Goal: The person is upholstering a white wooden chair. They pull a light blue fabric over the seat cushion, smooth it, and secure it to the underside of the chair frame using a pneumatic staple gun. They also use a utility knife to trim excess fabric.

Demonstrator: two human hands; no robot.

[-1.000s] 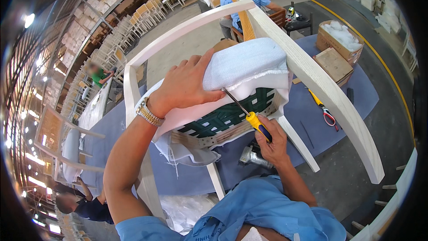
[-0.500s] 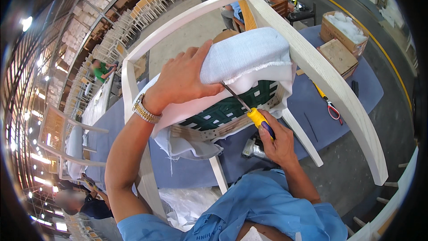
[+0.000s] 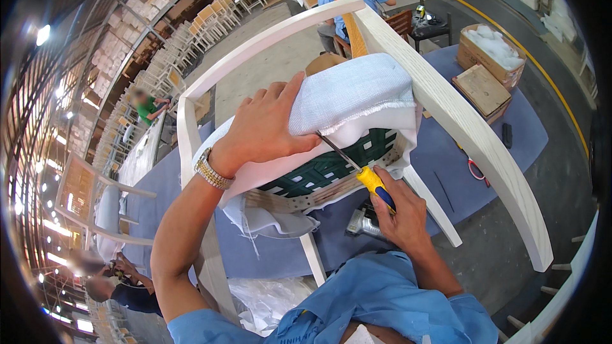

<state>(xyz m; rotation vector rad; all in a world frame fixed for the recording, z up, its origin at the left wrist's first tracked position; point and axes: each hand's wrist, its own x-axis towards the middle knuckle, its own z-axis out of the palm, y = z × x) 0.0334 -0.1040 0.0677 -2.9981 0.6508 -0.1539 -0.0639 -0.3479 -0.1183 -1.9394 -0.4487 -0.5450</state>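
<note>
A pale wooden chair [image 3: 440,99] lies tipped, its seat underside facing me. Light blue woven fabric [image 3: 354,86] wraps the seat edge over white padding [image 3: 255,172], and dark green webbing [image 3: 306,175] spans the seat frame. My left hand [image 3: 264,124] is closed over the fabric, fingers along its outer side and thumb at the frayed edge. In my right hand [image 3: 401,210] is a screwdriver [image 3: 370,180] with a yellow and blue handle. Its shaft slants up to the padding beside my left thumb; the tip is hidden there.
A blue-grey table [image 3: 459,178] bears a staple gun [image 3: 366,222], red-handled pliers [image 3: 475,169], a thin dark rod [image 3: 443,191] and a wooden box [image 3: 482,86]. Behind it stands a carton [image 3: 491,51] of white stuffing. Another chair [image 3: 105,207] stands left. Other people work farther off.
The screwdriver handle and my right hand have shifted slightly down and right. My left hand keeps its hold on the fabric.
</note>
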